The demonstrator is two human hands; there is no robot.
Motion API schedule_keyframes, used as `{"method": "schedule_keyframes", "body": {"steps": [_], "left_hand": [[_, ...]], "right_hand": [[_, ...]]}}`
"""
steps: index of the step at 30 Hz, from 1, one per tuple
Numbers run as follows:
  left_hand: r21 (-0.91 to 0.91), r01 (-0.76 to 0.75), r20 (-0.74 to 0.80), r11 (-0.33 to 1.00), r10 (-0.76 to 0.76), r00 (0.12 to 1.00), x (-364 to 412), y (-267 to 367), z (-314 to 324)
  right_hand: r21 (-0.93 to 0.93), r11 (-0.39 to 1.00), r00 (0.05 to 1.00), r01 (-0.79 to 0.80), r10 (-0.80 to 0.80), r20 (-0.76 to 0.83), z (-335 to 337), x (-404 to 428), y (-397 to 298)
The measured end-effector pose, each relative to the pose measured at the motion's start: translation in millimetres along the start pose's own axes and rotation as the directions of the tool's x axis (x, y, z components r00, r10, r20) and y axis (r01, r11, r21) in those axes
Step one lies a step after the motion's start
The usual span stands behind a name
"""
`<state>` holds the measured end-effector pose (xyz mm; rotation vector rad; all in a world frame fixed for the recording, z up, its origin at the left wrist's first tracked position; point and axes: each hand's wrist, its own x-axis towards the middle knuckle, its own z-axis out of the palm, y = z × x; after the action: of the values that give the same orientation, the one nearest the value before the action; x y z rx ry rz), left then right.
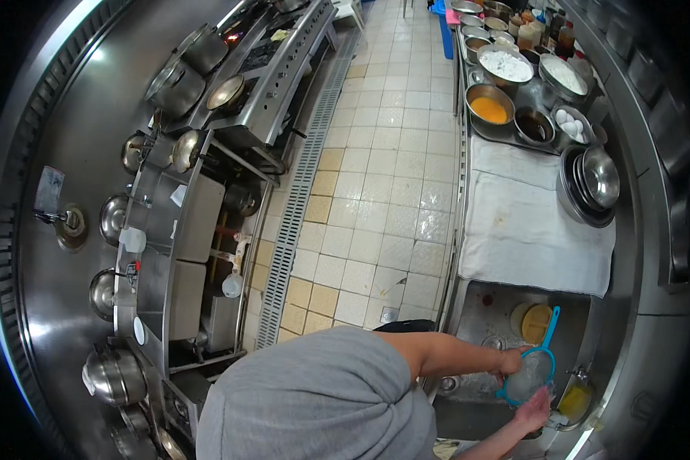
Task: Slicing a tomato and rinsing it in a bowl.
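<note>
A strainer with a turquoise plastic rim and handle (551,326) is over the stainless steel sink (466,417) at the lower right. My left hand (512,362) grips its rim on the side nearer my body. My right hand (535,408) is at the strainer's lower edge, against or just beside the mesh; its fingers look wet and blurred, so their hold is unclear. Beyond the strainer, a round yellowish container (536,324) lies in the sink. A faucet (569,425) curves beside my right hand, near a yellow item (575,401) at the sink's far edge.
A white cloth (512,230) covers the counter left of the sink, with stacked metal bowls (601,178) on it. Farther along are bowls of orange liquid (490,109), white powder (505,65) and eggs (572,125). Behind me stand a stove (264,98) and another sink unit (195,224).
</note>
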<state>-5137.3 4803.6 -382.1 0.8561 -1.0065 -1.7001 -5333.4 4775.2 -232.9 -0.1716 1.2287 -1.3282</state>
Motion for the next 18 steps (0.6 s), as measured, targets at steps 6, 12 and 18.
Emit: {"method": "schedule_keyframes", "body": {"steps": [6,12,18], "left_hand": [[-0.173,0.509,-0.077,0.843,-0.526,0.847,-53.3,206.5,43.6],[0.501,0.145,-0.341,0.853,0.04,0.939,-44.6,156.2,-11.7],[0.84,0.148,-0.082,0.522,-0.149,0.985,-86.4,219.9,-29.2]], "right_hand": [[-0.044,0.993,0.982,0.112,-0.118,-0.15,39.6,-44.4,1.1],[-0.34,0.919,0.979,0.201,-0.195,0.054,121.8,-52.0,-2.4],[-0.662,0.713,0.863,0.233,-0.465,-0.198,59.8,94.6,-14.4]]}}
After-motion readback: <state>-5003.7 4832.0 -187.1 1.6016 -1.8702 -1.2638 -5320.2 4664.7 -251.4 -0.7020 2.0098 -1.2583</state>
